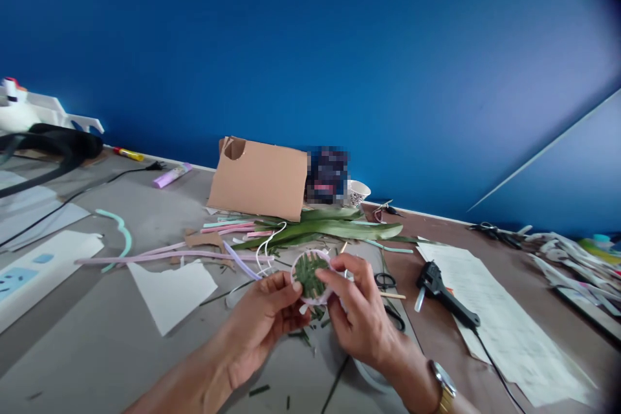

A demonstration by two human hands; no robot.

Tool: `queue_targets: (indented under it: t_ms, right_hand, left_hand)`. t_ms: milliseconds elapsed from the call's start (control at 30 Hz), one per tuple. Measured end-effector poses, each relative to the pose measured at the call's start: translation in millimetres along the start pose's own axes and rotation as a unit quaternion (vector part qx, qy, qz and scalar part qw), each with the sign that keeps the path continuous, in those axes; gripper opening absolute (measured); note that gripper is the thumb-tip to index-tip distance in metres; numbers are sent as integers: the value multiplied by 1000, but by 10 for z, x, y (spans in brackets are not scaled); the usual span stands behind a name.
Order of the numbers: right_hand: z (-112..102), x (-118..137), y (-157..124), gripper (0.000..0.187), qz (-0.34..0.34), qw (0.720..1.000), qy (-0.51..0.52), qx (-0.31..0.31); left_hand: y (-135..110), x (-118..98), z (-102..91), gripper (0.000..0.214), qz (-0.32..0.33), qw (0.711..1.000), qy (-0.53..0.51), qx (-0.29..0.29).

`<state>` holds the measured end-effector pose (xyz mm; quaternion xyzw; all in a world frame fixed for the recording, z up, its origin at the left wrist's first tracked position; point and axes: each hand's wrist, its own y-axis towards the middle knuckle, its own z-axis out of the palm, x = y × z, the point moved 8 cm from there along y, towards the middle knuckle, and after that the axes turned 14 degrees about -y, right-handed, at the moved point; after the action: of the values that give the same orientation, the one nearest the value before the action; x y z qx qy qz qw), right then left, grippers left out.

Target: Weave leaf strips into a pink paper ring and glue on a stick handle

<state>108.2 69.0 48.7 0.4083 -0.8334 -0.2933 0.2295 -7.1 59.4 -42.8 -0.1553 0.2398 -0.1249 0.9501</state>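
Facing a blue wall [291, 45] across a grey-and-brown tabletop [63, 362], where a white sheet [514, 317] carried faint lines too blurred to read, I had my left hand [264, 310] pinched on one edge of a round piece [310, 286] and my right hand [361, 310] closed on the opposite edge, a fingertip [321, 275] touching its face. Held between them above the tabletop, the piece showed a pale pinkish rim [310, 251] around green, leaf-like strips [305, 266].

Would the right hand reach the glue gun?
Probably yes: the glue gun lies right of the right hand with nothing on top, though that hand is busy at the green-filled ring.
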Motion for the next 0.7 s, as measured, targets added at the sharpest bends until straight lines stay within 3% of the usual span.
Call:
queue_targets:
  t_ms: [67, 100, 133, 200, 267, 300, 367, 467, 533, 700]
  right_hand:
    - [66, -212, -26, 43, 126, 985, 112, 32]
    - [129, -329, -63, 37, 208, 959, 185, 50]
    - [212, -420, -113, 31, 287, 918, 265, 68]
    - [388, -473, -198, 26, 402, 810, 415, 97]
    - [495, -418, -195, 32, 445, 722, 521, 102]
    - [521, -389, -173, 36, 449, 697, 551, 97]
    - [575, -337, -137, 39, 446, 686, 564, 113]
    - [684, -309, -166, 29, 451, 708, 519, 160]
    - [748, -314, -202, 25, 461, 710, 506, 167]
    - [791, -296, -170, 23, 455, 670, 574, 118]
  left_hand:
    - [20, -73, 4, 29, 49, 996, 71, 5]
    - [27, -110, 15, 30, 76, 991, 108, 10]
    - [32, -142, 27, 29, 100, 985, 140, 14]
    - [44, -177, 41, 27, 126, 974, 187, 18]
    - [55, -199, 31, 25, 134, 967, 218, 8]
    - [58, -210, 23, 25, 135, 964, 231, 0]
    - [55, -236, 11, 23, 140, 958, 250, -14]
    - [37, -273, 8, 19, 153, 950, 272, -27]
    - [32, -288, 13, 19, 161, 944, 286, -30]
    - [55, -307, 28, 30, 169, 957, 235, -25]
